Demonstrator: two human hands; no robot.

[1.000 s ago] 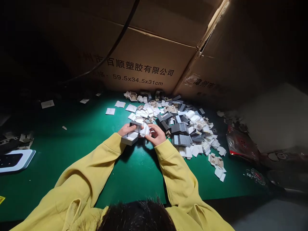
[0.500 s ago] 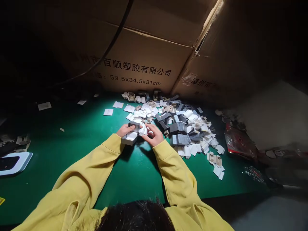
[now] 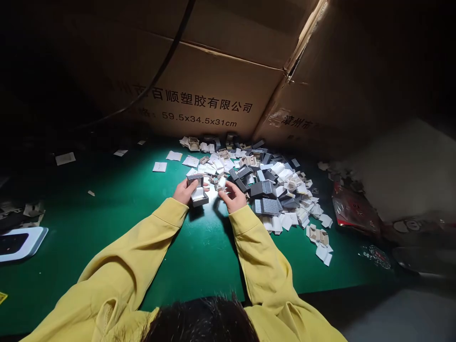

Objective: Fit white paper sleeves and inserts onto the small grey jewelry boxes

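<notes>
A small dark grey box [image 3: 200, 201] with a white lining stands open in my left hand [image 3: 182, 192]. My thumb presses on its inner side and the fingers wrap behind it. To its right, my right hand [image 3: 235, 197] pinches a small white folded piece [image 3: 221, 184], apart from the box. Whether that piece is paper or card I cannot make out. Just beyond my right hand lies a heap of similar dark boxes [image 3: 262, 188], mixed with white folded papers [image 3: 285, 175] and beige card inserts [image 3: 316, 234].
Tall cardboard cartons [image 3: 213, 71] stand along the back of the green table [image 3: 199, 266]. A dark cable [image 3: 162, 71] hangs in front of them. At the left lies a pale device [image 3: 32, 240]; a red plastic packet [image 3: 356, 209] is at the right. Loose papers [image 3: 159, 166] lie left of the heap.
My hands have moved apart. The white piece in my right hand has come away from the box, and my left hand has tipped the box more upright.
</notes>
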